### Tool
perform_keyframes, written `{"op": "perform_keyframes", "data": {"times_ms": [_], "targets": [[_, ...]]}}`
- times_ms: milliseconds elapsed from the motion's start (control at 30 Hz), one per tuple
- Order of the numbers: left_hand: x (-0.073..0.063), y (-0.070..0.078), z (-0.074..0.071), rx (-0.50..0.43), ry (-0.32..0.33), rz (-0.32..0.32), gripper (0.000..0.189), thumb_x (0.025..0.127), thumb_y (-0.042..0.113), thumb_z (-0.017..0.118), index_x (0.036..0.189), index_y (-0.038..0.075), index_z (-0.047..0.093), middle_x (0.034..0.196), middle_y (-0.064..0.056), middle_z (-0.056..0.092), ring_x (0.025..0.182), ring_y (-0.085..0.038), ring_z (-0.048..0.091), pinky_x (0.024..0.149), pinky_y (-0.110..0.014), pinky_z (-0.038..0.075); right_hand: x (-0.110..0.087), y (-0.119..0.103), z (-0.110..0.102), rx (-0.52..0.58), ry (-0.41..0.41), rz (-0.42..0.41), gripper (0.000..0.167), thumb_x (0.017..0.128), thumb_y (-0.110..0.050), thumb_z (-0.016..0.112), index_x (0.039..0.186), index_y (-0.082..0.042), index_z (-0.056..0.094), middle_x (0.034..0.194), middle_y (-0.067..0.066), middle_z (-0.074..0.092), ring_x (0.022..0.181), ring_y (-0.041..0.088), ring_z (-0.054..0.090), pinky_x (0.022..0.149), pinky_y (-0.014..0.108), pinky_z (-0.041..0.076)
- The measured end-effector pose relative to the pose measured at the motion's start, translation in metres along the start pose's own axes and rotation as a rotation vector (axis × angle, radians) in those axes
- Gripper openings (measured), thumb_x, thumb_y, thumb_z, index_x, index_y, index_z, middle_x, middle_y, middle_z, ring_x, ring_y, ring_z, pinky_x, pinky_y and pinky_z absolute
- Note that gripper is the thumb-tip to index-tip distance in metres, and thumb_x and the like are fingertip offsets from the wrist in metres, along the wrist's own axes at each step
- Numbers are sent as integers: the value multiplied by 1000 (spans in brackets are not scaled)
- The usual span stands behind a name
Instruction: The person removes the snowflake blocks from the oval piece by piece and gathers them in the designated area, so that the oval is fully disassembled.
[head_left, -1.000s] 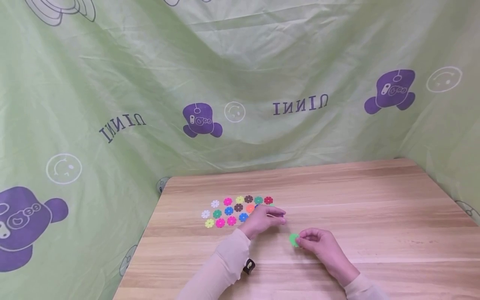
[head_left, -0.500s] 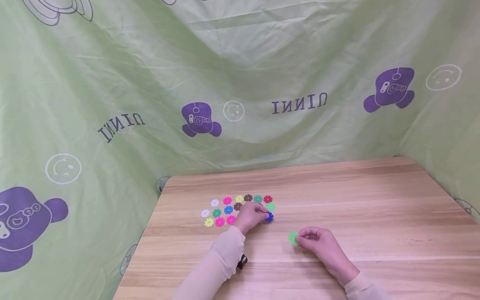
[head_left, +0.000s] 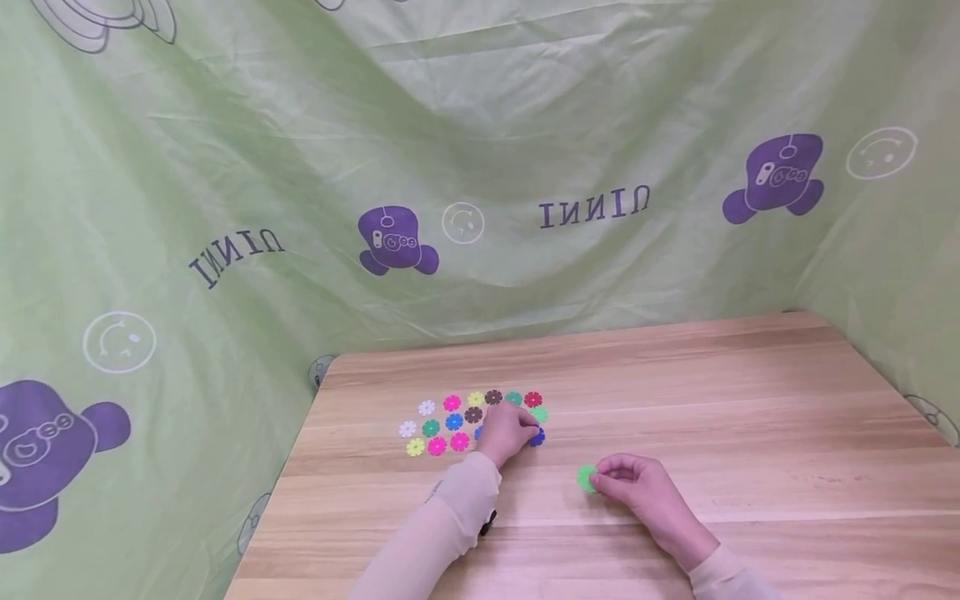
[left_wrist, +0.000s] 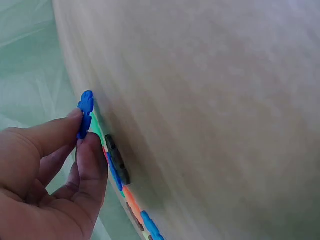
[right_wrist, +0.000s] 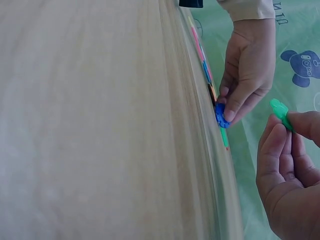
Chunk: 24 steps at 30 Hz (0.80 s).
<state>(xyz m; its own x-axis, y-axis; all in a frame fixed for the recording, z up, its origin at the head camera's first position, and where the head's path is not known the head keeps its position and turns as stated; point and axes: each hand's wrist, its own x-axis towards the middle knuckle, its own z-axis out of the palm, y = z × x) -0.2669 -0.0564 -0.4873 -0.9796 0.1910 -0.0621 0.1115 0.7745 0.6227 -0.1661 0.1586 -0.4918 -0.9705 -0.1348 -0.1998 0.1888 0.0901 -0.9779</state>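
Note:
In the head view my left hand [head_left: 504,435] pinches a dark blue notched plastic disc [head_left: 537,437] between thumb and fingertips, at the right end of the group of discs. The left wrist view shows that blue disc [left_wrist: 86,112] tilted on edge, raised above the discs behind it. My right hand [head_left: 651,498] pinches a light green notched disc [head_left: 585,478], nearer the body and to the right. In the right wrist view the green disc [right_wrist: 279,111] and the blue disc [right_wrist: 222,116] are apart. My left hand hides some discs in the head view.
Flat notched discs of several colours lie in rough rows on the wooden table [head_left: 712,400], among them a red disc [head_left: 533,399] and a white disc [head_left: 407,429]. A black disc [left_wrist: 117,160] is near the left fingers. Green printed cloth [head_left: 480,108] hangs behind the table.
My left hand has drawn back to the left from beyond the group's right end, and the dark blue disc now shows plainly at its fingertips. The right hand stays nearly still with the green disc.

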Motion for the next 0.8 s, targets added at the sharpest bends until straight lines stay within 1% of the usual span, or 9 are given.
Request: {"op": "perform_keyframes", "data": {"times_ms": [100, 267, 367, 567, 733, 800], "targets": [[1, 0, 1, 19, 5, -8, 6, 84, 13, 78, 89, 11, 80, 88, 0, 75, 81, -10, 62, 72, -24, 54, 0, 0, -1, -3, -6, -3, 32, 84, -11, 75, 104, 11, 62, 92, 7, 72, 83, 13, 68, 79, 26, 59], [2, -1, 1, 43, 3, 1, 1, 82, 12, 79, 82, 13, 80, 83, 1, 75, 78, -8, 62, 70, -23, 53, -1, 0, -1, -13, -5, 0, 32, 85, -12, 76, 104, 10, 63, 92, 7, 72, 84, 13, 68, 78, 24, 58], [2, -2, 0, 40, 1, 9, 4, 83, 12, 79, 79, 13, 80, 81, 2, 75, 76, -8, 61, 70, -23, 53, -1, 0, -1, -17, -4, 2, 32, 85, -13, 76, 104, 9, 63, 92, 6, 72, 84, 13, 67, 78, 23, 57], [0, -4, 0, 11, 5, -10, 3, 82, 14, 79, 84, 11, 80, 83, 2, 74, 76, -6, 60, 70, -22, 54, 1, 1, 0, -17, -13, 0, 32, 85, -14, 75, 105, 9, 63, 92, 6, 72, 84, 14, 68, 78, 24, 58], [-2, -6, -2, -17, 33, 14, 4, 82, 17, 79, 85, 14, 79, 84, 3, 74, 78, -8, 62, 72, -24, 54, 3, 2, -1, -19, -13, 2, 32, 86, -14, 74, 106, 8, 63, 93, 6, 72, 85, 15, 68, 79, 26, 58], [-3, -7, -4, -48, 41, 30, 4, 83, 17, 79, 85, 14, 78, 85, 3, 74, 79, -8, 63, 73, -24, 55, 4, 2, -1, -21, -12, 5, 32, 87, -14, 74, 107, 8, 63, 93, 7, 72, 85, 15, 68, 79, 27, 59]]}}
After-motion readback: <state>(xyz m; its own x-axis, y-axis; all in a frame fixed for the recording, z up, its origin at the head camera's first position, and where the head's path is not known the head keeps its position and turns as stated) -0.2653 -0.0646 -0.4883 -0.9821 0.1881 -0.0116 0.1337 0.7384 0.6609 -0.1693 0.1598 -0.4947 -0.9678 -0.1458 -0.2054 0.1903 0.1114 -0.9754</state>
